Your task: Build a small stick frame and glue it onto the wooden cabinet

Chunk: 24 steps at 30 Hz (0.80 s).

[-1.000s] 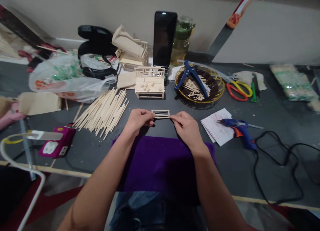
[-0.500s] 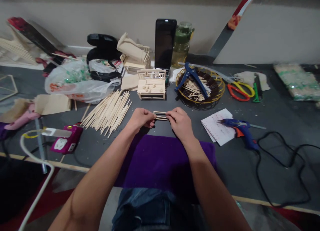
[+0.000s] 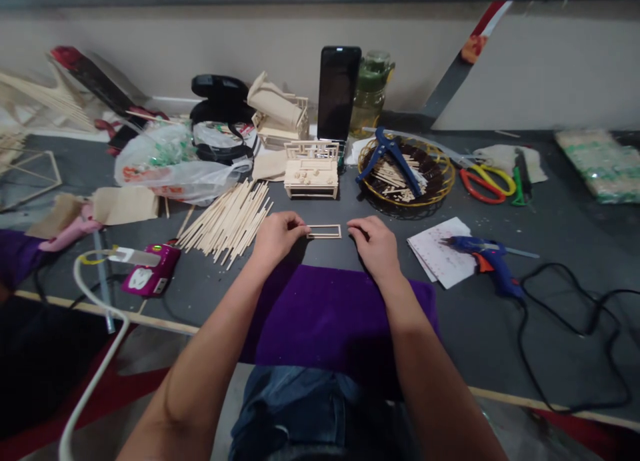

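My left hand [image 3: 280, 240] pinches the left end of a small rectangular frame [image 3: 327, 236] made of thin wooden sticks. The frame lies low over the dark tabletop, with its right end free. My right hand [image 3: 376, 246] is just right of that end, not touching it. Its fingers are bent, with a slight gap by the thumb, and nothing shows between them. Behind the frame stands a miniature stick bench [image 3: 311, 178] with small round ornaments. A pile of wooden sticks [image 3: 227, 221] spreads left of my left hand.
Near my wrists lies a purple cloth [image 3: 320, 321]. A blue glue gun [image 3: 480, 248] rests on white paper [image 3: 435, 248] at right, its black cord trailing. Behind are a basket [image 3: 440, 193] with a blue cutter [image 3: 393, 158], scissors [image 3: 487, 184], a phone [image 3: 340, 91] and a bottle [image 3: 371, 91].
My right hand has let go of the frame's right end and moved off to the right. My left hand keeps its pinch. The whole view has shifted slightly.
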Each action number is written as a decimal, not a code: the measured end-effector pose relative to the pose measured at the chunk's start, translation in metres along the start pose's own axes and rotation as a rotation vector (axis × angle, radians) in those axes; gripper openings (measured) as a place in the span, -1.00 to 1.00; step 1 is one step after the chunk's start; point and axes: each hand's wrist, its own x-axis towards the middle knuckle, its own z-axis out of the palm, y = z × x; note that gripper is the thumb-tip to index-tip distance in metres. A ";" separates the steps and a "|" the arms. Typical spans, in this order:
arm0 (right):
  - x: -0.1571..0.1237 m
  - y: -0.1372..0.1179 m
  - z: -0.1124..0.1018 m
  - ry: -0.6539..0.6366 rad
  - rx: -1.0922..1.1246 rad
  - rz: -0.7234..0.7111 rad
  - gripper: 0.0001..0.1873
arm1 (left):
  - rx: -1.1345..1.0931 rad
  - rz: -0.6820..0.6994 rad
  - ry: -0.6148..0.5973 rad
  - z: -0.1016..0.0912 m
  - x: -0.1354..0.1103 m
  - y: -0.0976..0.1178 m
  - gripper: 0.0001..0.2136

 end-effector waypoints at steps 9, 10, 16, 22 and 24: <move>-0.001 -0.004 0.001 -0.103 -0.140 0.037 -0.80 | 0.368 0.386 -0.097 0.018 0.011 0.020 -0.90; -0.001 -0.004 0.001 -0.119 -0.152 0.038 -0.80 | 0.400 0.398 -0.113 0.018 0.013 0.021 -0.89; -0.001 -0.007 0.000 -0.156 -0.191 0.050 -0.81 | 0.482 0.442 -0.170 0.016 0.018 0.022 -0.86; -0.002 -0.007 -0.001 -0.158 -0.172 0.059 -0.82 | 0.461 0.433 -0.132 0.023 0.016 0.017 -0.82; -0.001 -0.007 -0.001 -0.158 -0.171 0.059 -0.82 | 0.441 0.444 -0.127 0.024 0.016 0.015 -0.81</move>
